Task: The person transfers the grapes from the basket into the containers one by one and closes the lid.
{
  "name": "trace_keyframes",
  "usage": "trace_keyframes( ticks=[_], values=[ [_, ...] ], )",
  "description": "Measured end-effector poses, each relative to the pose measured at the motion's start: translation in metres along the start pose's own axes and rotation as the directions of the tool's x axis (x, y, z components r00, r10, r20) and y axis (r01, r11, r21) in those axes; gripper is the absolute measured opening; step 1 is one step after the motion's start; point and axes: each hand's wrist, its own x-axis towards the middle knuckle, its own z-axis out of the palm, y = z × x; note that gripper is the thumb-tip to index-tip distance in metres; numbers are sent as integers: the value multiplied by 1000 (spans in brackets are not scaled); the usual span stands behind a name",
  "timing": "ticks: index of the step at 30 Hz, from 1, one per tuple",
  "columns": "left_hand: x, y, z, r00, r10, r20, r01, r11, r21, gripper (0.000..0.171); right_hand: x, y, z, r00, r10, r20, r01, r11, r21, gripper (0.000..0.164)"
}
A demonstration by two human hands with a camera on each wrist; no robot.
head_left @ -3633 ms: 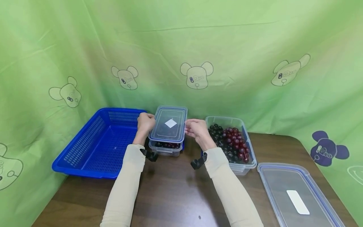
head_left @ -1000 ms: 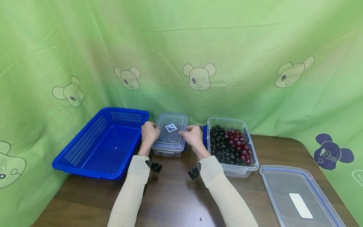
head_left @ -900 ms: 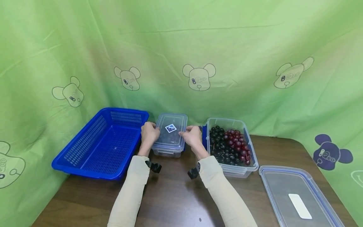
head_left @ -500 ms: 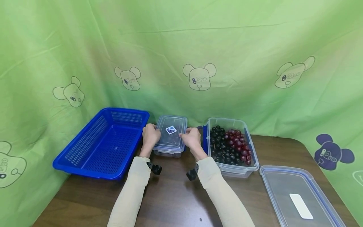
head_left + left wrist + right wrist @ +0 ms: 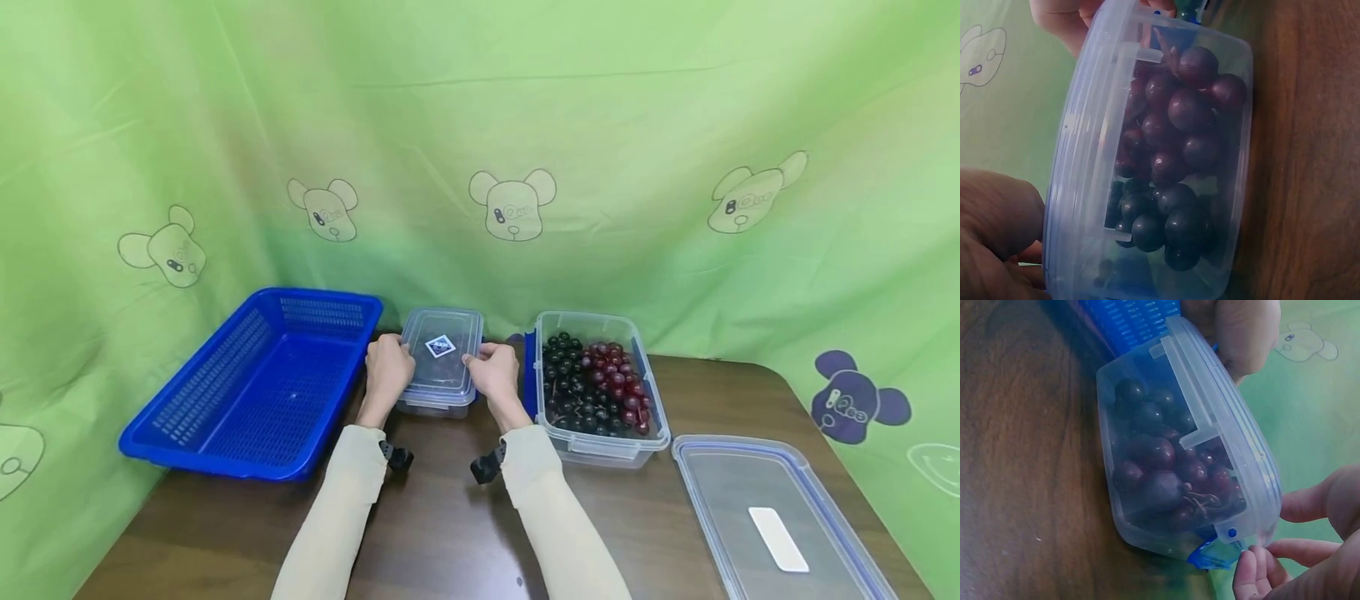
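A small clear food container with dark red and black grapes stands mid-table. Its clear lid, bearing a diamond label, lies flat over the rim. My left hand grips the lid's left edge, thumb on top; its lower fingers are partly hidden. On the opposite side my right hand pinches the lid edge, thumb above and fingers below. In the right wrist view its fingertips touch the rim beside a hanging blue latch.
A blue plastic basket stands to the left. At right, a larger clear container without a lid holds black and red grapes. A large lid lies at the table's right edge. A green curtain hangs behind.
The lid, earlier raised above the container with grapes showing below its front edge, has come down onto the rim. Both hands have lowered with it and moved slightly nearer.
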Motion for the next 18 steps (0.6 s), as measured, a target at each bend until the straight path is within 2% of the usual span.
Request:
trace_keyframes(
  ticks=[5, 7, 9, 12, 15, 18],
  values=[
    [0, 0, 1, 999, 49, -3, -49, 998, 46, 22, -1, 0, 2, 1000, 16, -13, -15, 999, 52, 41],
    [-1, 0, 2, 999, 45, 0, -45, 997, 56, 22, -1, 1, 1, 1000, 21, -3, -21, 998, 59, 42],
    [-3, -1, 3, 1000, 15, 1, -15, 998, 54, 22, -1, 3, 0, 1000, 27, 3, -27, 998, 57, 42],
    [-5, -2, 7, 999, -48, 15, 48, 999, 7, 26, -2, 6, 0, 1000, 30, 1, -30, 998, 53, 41],
    [-6, -5, 8, 994, -108, 35, 110, 991, -81, 31, -2, 7, 0, 1000, 29, 5, -30, 998, 56, 41],
    [-5, -10, 8, 985, -159, 66, 169, 966, -196, 35, -1, 8, 2, 1000, 22, 10, -23, 998, 57, 42]
  ],
)
